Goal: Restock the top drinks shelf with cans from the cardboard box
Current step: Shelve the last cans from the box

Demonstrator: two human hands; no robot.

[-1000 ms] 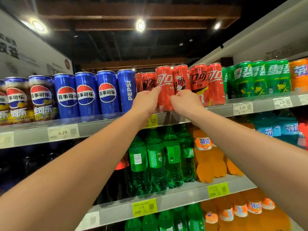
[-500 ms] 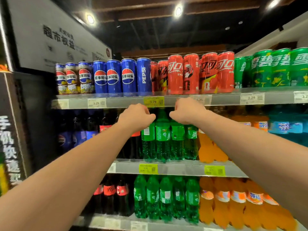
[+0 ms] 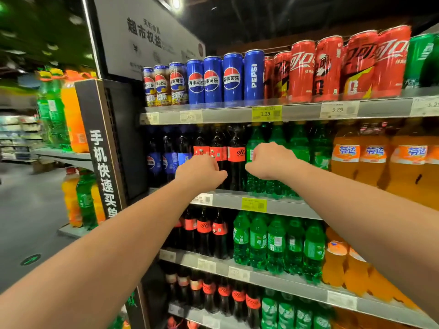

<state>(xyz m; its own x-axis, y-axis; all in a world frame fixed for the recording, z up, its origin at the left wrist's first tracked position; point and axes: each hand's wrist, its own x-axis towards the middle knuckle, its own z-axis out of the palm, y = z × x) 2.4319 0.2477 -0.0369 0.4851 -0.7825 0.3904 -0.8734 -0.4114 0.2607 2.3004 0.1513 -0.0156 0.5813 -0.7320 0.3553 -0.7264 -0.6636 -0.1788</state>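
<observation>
Cans (image 3: 301, 72) sit up on the top shelf (image 3: 225, 115) above my left hand (image 3: 200, 173) and right hand (image 3: 268, 162), both fisted, empty.

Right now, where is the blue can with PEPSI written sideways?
In the head view's upper middle, the PEPSI can stands on the top shelf, rightmost of the blue cans, red cola cans beside it, above a yellow price tag.

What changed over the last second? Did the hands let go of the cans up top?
Yes. Both hands came off the red cans on the top shelf and dropped. The left hand and right hand are now in front of the cola bottles and green bottles one shelf down, fingers curled, nothing visibly held. The view swung left. The can rows stand as before.
</observation>
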